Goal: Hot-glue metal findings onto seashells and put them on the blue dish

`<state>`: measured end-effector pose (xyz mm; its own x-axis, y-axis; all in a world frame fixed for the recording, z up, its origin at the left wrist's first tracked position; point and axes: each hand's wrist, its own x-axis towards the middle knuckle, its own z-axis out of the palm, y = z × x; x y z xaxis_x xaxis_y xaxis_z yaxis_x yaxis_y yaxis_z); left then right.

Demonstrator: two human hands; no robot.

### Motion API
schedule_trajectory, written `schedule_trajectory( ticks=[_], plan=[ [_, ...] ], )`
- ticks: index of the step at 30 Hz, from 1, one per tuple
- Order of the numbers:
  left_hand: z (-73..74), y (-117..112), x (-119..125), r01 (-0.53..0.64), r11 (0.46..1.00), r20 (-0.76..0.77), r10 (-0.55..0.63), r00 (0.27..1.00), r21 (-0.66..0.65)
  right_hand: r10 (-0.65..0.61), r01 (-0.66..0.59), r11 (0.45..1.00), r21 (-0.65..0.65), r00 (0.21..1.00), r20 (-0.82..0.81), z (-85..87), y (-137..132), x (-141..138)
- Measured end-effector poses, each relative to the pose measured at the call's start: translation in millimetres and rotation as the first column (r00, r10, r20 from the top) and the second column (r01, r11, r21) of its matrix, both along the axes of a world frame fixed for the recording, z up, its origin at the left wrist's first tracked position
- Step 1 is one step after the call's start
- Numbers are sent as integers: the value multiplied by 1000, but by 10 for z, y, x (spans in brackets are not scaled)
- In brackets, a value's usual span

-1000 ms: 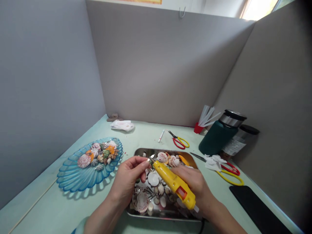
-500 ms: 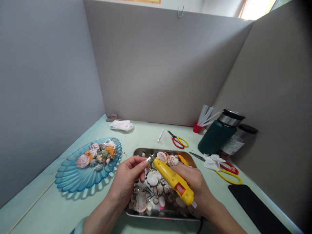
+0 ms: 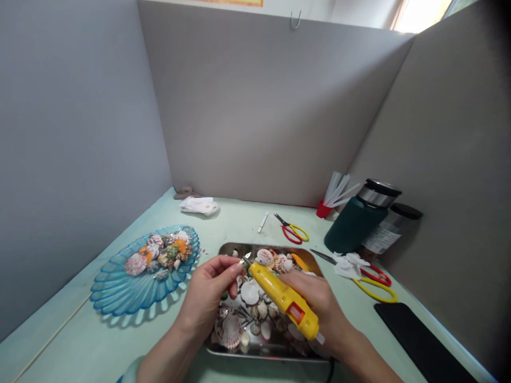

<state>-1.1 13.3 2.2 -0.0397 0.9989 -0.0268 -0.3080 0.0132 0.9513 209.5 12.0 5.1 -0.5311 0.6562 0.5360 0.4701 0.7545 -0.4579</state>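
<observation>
One plastic glue gun [image 3: 281, 296]; pinched piece [image 3: 244, 263] perhaps shell

From a single camera worn on the head, we look forward and down across the counter [image 3: 235, 226]. Our view is wide: the left hand [image 3: 213, 282] and the right hand [image 3: 313, 293] are near us, low around the middle, while the grey back panel [image 3: 271, 117] stands farther off, between the left panel [image 3: 80, 133] and the right panel [image 3: 443, 149].
</observation>
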Motion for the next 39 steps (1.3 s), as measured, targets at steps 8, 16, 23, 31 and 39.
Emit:
schedule_trajectory(
  ticks=[8,16,23,31,39],
  plan=[
    [-3,22,4,4,1000,61,-3,998,-20,-2,2,1000,-5,1000,-1,11,2,-7],
    [-17,19,-2,7,1000,58,-6,998,-18,-32,34,999,36,999,-40,14,-2,0],
    [-4,12,4,11,1000,52,-9,999,-24,-7,7,1000,-6,1000,-20,17,-2,-10],
    [24,0,3,6,1000,1,-6,1000,-2,26,-26,1000,-5,998,-57,38,13,-13],
    [26,-4,-16,-25,1000,-84,26,996,8,9,-8,1000,3,999,-39,26,-6,-6]
  ],
)
